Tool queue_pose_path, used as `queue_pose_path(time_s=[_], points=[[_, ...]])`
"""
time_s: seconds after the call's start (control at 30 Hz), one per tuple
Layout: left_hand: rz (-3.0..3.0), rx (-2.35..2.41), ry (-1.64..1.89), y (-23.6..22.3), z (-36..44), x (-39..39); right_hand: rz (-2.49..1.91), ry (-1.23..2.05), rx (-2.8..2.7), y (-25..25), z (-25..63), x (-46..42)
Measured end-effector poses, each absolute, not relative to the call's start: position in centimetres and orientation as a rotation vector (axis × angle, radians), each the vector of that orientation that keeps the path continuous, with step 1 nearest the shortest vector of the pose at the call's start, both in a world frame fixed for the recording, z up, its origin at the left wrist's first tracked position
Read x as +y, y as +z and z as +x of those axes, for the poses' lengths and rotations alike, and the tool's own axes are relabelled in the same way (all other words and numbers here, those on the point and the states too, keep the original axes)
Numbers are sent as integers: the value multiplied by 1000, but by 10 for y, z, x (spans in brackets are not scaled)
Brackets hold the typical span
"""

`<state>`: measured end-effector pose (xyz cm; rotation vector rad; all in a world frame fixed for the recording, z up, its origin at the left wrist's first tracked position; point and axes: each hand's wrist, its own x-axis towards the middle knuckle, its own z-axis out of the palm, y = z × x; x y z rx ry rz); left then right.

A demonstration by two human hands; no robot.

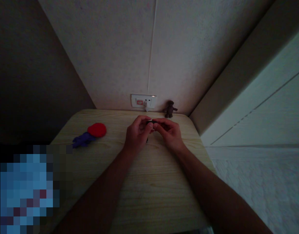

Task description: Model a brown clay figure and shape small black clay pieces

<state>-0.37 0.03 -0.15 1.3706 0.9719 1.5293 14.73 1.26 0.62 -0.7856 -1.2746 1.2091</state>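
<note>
Over the far half of a wooden tabletop (pixel 149 182), both hands meet at a small black piece (pixel 151 122). My left hand (pixel 137 131) pinches its left end between thumb and fingers. My right hand (pixel 169 130) grips the other end the same way. Fingers cover most of the piece, so its exact kind cannot be made out. Below the left thumb, a tiny dark bit (pixel 147 140) shows near the table; whether it hangs or lies there is unclear.
A small dark brown figure (pixel 169 109) stands at the back by the wall. To the left lie a red disc (pixel 97 129) and a lumpy purple piece (pixel 84 139) touching it. Behind my hands is a wall socket (pixel 143 101) with a plug in it. Blurred blue pixels cover the lower left.
</note>
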Motion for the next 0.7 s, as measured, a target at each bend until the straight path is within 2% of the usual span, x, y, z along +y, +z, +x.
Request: queue_pose_path(time_s=[0.7], points=[[1504,982,1534,-2,-7,1,-809,1200,-1272,0,150,16]])
